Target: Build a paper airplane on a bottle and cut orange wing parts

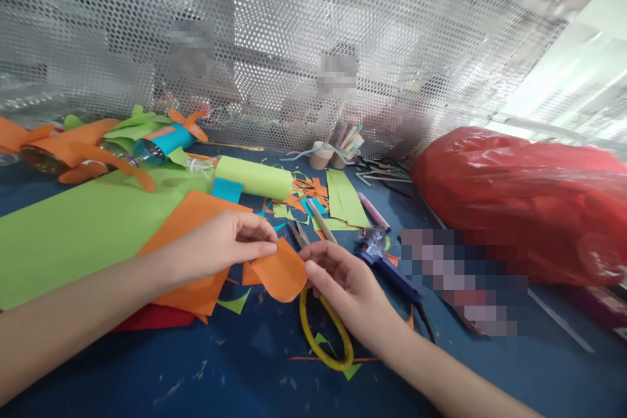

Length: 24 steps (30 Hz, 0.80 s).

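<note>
Between my two hands is a small orange paper piece (281,272) with a rounded lower edge. My left hand (240,241) pinches its upper left corner between thumb and fingers. At its right edge, my right hand (337,274) grips it with thumb and fingertips. Scissors with yellow handles (326,359) lie on the table beneath my right hand, which partly hides them. Beside my left forearm lies a larger orange sheet (181,261), on top of a big light green sheet (73,228).
A blue glue gun (392,271) lies right of my right hand. Bottles wrapped in coloured paper, one light green (252,177), stand or lie behind. Paper scraps (308,196) litter the middle. A large red plastic bag (529,202) fills the right, before a perforated metal screen (294,32).
</note>
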Available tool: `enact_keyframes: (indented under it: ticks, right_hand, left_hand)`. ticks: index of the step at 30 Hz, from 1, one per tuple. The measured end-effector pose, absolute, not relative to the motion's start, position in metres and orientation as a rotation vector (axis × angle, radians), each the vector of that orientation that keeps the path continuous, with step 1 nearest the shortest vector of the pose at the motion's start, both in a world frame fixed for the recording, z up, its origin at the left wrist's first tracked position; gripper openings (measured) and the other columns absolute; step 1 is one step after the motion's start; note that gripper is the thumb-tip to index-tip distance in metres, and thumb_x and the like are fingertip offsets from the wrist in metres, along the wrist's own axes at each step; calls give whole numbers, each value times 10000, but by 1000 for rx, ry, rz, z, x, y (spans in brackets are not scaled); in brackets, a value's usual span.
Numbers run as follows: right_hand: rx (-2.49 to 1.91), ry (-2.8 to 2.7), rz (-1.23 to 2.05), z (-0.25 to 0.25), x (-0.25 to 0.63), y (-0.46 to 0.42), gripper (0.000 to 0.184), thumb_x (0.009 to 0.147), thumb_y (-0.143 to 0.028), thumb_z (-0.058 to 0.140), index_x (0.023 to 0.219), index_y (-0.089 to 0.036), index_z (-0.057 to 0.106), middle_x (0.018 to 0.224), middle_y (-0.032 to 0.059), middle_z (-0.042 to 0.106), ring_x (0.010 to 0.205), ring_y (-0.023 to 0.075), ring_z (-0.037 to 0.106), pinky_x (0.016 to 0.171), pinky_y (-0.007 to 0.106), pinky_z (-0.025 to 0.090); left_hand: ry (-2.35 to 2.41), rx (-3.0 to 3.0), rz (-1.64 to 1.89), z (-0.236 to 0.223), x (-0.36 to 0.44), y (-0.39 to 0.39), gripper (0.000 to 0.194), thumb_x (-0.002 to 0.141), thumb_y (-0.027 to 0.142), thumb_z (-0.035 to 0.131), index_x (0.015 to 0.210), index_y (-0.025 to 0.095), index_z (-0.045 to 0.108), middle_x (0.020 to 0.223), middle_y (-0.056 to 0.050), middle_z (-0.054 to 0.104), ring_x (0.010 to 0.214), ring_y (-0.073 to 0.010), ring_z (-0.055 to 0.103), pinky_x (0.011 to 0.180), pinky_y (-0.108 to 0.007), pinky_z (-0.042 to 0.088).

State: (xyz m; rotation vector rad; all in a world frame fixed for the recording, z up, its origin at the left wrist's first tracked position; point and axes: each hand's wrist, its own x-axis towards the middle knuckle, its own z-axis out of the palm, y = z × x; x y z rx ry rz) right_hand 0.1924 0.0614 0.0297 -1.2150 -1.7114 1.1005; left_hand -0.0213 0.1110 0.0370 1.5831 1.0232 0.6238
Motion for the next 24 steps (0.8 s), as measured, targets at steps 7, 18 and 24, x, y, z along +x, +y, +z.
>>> enact_keyframes:
  ticks: [7,18,24]
  right_hand:
    - [-1244,-1660,1148,24,194,62,122,841,-317,622,854,-202,581,674,-26,601,622,142,601,579,252,478]
    - [-1547,-2169,454,39,211,66,288,949,-398,481,739,-210,544,712,37,657,664,212,638,624,321,481]
    - [-1825,-2511,-217,38,220,61,257,881,-391,637,741,-186,570,701,88,683,680,283,688,591,353,498]
  left_hand:
    - [1030,1523,683,31,-23,114,210,776,369,676,891,198,636,829,-21,688,806,-201,636,709,-310,465]
    - [955,1398,785,37,-16,107,138,795,342,699,828,208,695,789,-2,687,775,-174,631,758,-297,475]
    - [1028,1285,875,38,-23,115,192,745,370,744,800,192,698,775,-1,683,762,-168,635,791,-313,476]
